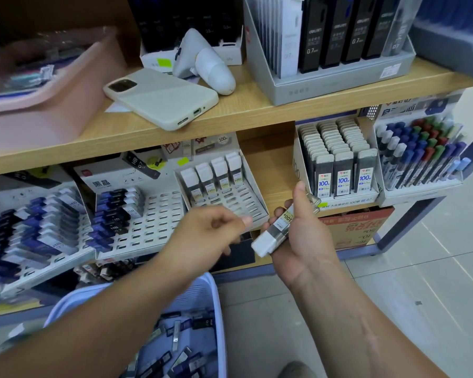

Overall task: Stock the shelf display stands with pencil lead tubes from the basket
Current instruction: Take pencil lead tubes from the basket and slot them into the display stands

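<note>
Under the wooden shelf point(257, 110), right hand point(303, 237) grips lead tubes point(275, 233) (white-capped); left hand point(210, 233) curls fingers point(243, 221) on nothing.

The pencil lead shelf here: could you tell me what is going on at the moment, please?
A person is restocking it. The right hand holds a small bunch of white-capped lead tubes, while the left hand, fingers curled with nothing visible in it, hovers in front of the slotted stand. That stand has four tubes in its back row and mostly empty slots. The blue basket below holds more tubes.
</note>
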A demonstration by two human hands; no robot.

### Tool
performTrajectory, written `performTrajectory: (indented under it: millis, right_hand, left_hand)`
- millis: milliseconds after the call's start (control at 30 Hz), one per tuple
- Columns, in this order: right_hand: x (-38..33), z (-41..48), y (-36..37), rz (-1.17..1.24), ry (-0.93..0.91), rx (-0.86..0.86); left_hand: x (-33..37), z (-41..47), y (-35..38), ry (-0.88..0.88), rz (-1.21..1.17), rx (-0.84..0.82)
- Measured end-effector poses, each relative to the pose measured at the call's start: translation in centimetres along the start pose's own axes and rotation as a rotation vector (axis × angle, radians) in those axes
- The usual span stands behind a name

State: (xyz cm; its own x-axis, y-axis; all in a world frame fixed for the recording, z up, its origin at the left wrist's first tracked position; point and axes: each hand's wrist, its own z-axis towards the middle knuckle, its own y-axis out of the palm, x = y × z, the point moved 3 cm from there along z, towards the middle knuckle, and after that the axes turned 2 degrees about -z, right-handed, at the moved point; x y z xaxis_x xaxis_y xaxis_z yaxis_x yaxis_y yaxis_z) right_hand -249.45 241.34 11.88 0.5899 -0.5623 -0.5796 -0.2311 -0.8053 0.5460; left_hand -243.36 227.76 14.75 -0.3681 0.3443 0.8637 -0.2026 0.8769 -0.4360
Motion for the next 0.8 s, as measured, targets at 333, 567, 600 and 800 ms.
performTrajectory:
  millis: [333,567,600,800]
  right_hand:
    - [1.9,-1.8,1.8,-0.207,-0.038,-0.199]
    - [2.8,-2.0,1.7,-0.280,-0.023,-0.169]
    - [2.8,-2.0,1.6,-0.283,-0.034,-0.145]
    - [3.0,-1.4,1.2,-0.257,-0.005,-0.063]
  left_hand:
    - [-2.7,-3.8,0.1,-0.208,-0.508,-0.040]
    - [-4.2,-3.9,-1.4,-0.234,-0.606,0.031]
    - [-4.2,-3.7,-1.8,-0.228,-0.644,0.049]
    - [-3.2,-1.9,-5.6,-0.060,-0.649,0.330]
